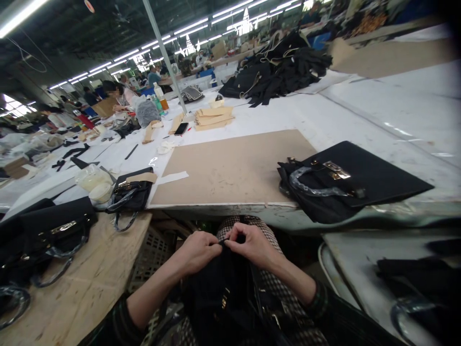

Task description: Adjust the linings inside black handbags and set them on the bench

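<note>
A black handbag (216,293) with gold-coloured metal fittings rests on my lap, over checked cloth. My left hand (201,250) pinches its upper edge, thumb and fingers pressed together. Just beside it, my right hand (248,242) grips the same edge between thumb and forefinger, the fingers curled into a ring. The two hands nearly touch. What lies exactly between the fingertips is too small to make out beyond the dark edge of the bag. Much of the bag's lower part is dark and blurred.
A brown board (234,168) lies on the white table ahead. A finished-looking black handbag (360,178) lies at its right, a smaller black bag (133,192) at its left. More black bags (54,230) fill the left bench. Black pieces (281,67) are heaped farther back; a person works far left.
</note>
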A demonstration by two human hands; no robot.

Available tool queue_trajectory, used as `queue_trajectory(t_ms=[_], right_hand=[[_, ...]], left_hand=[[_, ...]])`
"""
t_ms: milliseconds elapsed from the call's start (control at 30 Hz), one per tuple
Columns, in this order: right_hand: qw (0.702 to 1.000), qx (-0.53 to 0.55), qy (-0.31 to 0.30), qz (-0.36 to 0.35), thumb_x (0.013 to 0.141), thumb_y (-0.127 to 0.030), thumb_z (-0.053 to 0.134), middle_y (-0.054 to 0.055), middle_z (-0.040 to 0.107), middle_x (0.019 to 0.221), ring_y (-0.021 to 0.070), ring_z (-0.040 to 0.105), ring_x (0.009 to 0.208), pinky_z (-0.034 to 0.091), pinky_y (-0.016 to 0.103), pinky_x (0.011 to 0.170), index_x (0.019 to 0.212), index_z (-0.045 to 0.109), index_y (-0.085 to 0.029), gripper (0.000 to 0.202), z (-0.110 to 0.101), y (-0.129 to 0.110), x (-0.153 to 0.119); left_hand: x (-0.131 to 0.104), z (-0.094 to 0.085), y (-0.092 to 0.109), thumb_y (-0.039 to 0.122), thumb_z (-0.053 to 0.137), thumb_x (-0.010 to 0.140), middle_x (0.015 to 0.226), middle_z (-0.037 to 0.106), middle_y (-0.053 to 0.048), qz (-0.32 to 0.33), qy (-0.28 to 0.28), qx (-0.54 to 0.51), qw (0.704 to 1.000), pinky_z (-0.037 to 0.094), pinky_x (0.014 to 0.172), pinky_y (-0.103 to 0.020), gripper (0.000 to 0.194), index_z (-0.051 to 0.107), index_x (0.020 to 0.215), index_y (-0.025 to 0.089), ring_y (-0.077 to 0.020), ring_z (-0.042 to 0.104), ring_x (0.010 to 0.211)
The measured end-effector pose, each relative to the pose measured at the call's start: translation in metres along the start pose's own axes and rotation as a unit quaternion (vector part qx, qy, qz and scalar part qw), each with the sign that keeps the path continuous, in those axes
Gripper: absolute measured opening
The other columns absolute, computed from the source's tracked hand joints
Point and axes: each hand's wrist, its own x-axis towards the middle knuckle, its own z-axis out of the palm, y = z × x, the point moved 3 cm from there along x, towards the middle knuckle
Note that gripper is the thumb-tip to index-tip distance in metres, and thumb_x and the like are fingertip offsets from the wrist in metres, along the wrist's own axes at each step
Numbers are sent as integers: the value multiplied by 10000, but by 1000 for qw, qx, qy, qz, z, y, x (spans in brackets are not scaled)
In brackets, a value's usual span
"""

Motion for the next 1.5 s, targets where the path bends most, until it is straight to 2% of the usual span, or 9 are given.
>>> queue_trajectory(t_ms=[133, 333, 433, 600, 700, 800, 1000, 1167, 1500], right_hand=[[1000, -19, 2, 9, 760, -218, 677, -11, 736, 823, 175, 681, 799, 494, 267, 740, 659, 587, -209, 136, -6, 0, -6], [1000, -26, -4, 12, 768, -234, 672, -11, 739, 823, 185, 686, 807, 501, 277, 752, 664, 604, -219, 125, -13, -3, -12], [1000, -23, -5, 8, 773, -239, 675, -12, 740, 830, 191, 687, 820, 503, 285, 764, 667, 605, -225, 128, -11, -4, -13], [1000, -25, -9, -10, 786, -266, 696, -11, 739, 847, 190, 682, 829, 495, 283, 766, 686, 624, -223, 130, -6, -11, -12], [999, -45, -8, -11, 782, -250, 718, -21, 734, 817, 182, 671, 795, 478, 280, 737, 704, 643, -219, 113, -12, -14, -13], [999, -40, -5, -13, 785, -229, 729, -16, 740, 880, 186, 671, 850, 475, 288, 787, 717, 657, -214, 100, -28, -13, -19], [999, -50, -3, -18, 809, -211, 702, 3, 739, 976, 200, 667, 936, 471, 306, 872, 734, 687, -216, 76, -52, -6, -29], [998, -55, 17, 7, 814, -232, 685, -2, 746, 948, 200, 676, 908, 487, 303, 849, 746, 681, -223, 68, -51, 2, -28], [997, -60, 50, 22, 803, -249, 672, -9, 725, 825, 176, 656, 772, 483, 285, 743, 694, 589, -220, 140, -51, 7, -28]], left_hand=[[-7, 6, -8, 280, 472, 773, 573, 391, 30, -29, -5, -16, 999, 224, 514, -252, 241, 508, 567, 161, -119, 364, 559], [-71, -9, -26, 256, 456, 782, 717, 549, 4, -88, 15, -49, 995, 322, 602, -239, 243, 622, 631, 163, -168, 516, 719], [-83, -18, -21, 217, 476, 776, 819, 615, -5, -83, -2, -56, 995, 371, 679, -236, 240, 713, 754, 187, -188, 567, 814], [-40, -14, 1, 319, 638, 781, 848, 644, -2, -16, 31, -26, 999, 373, 648, -241, 276, 673, 1031, 208, -183, 566, 772], [-1, 3, 11, 337, 702, 744, 705, 563, 36, 40, 36, -8, 998, 311, 581, -231, 203, 627, 858, 187, -144, 494, 665], [21, 17, 12, 295, 703, 734, 663, 509, 56, 77, 27, -8, 997, 280, 567, -227, 186, 558, 734, 178, -120, 435, 638], [22, 23, 3, 290, 707, 736, 717, 573, 36, 62, 6, -89, 994, 343, 605, -225, 168, 616, 811, 171, -136, 488, 681], [24, 26, 11, 284, 678, 771, 884, 682, -14, 66, -44, -159, 984, 425, 722, -250, 254, 697, 996, 167, -180, 586, 806], [30, 26, 17, 249, 660, 790, 943, 691, -11, 72, -88, -198, 974, 438, 776, -252, 254, 704, 1029, 177, -182, 598, 849]])
